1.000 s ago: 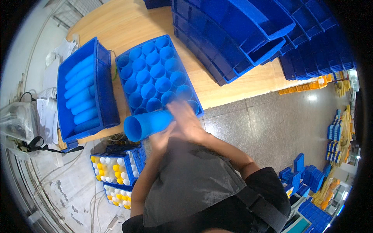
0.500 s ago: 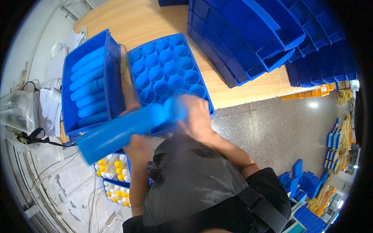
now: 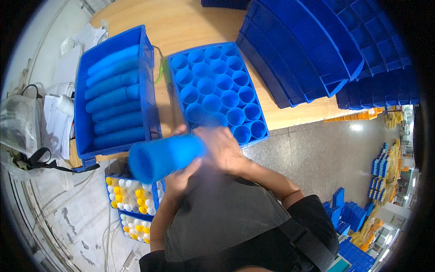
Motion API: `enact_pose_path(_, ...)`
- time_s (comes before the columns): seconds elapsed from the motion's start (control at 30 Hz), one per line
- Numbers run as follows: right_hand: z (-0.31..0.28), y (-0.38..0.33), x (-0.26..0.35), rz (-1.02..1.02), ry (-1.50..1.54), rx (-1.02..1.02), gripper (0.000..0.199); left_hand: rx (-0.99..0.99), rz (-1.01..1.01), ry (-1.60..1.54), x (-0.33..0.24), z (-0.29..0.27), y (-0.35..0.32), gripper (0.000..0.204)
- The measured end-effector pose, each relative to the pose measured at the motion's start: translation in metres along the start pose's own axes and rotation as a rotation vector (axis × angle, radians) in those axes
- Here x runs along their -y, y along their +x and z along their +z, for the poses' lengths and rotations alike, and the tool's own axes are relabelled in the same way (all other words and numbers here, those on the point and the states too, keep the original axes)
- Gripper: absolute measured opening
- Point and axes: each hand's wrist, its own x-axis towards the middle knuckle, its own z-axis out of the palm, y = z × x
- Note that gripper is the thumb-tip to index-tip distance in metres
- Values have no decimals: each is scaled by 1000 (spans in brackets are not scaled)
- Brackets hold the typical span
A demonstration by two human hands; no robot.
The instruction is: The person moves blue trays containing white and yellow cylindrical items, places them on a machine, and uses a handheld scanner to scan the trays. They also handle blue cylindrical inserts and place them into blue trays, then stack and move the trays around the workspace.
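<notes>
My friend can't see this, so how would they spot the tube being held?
Find the wooden table, then the blue crate of upright tubes on it. Just off the crate's near end, the left hand grips a blue tube. Unlike those upright tubes, it alone is held, its open end facing left.

I see a hollow, bright-blue round tube (image 3: 170, 154), a deep, darker-blue plastic bin (image 3: 152, 106) and a pale tan, faintly grained wooden worktop (image 3: 297, 119). Small white and yellow round pieces (image 3: 131, 196) mingle (quite a speckle); the person's short cloth sleeve (image 3: 312, 215) is plain black.
</notes>
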Motion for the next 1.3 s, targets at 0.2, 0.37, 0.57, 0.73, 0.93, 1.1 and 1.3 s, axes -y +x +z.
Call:
enact_pose_path(0.2,31,-8,-15,654,529,-32,100,-306,6,-129,-36,-59,30,65)
enact_pose_path(0.37,28,-20,-15,256,-23,280,97,-294,-273,-24,-27,-56,14,64)
enact_pose_path(0.57,-9,-15,-7,133,557,247,95,7,-573,-37,8,-7,-44,50)
enact_pose_path(0.73,-22,-42,-46,129,209,373,86,28,-694,41,48,30,-83,35)
enact_pose_path(0.93,-24,-81,-91,128,318,350,81,-53,-860,-391,125,109,-95,32)
enact_pose_path(1.1,-26,-68,-85,49,344,123,92,-545,-665,-785,129,117,-110,64)
enact_pose_path(1.3,10,-59,-54,123,610,185,88,-744,-818,102,44,-8,-261,71)
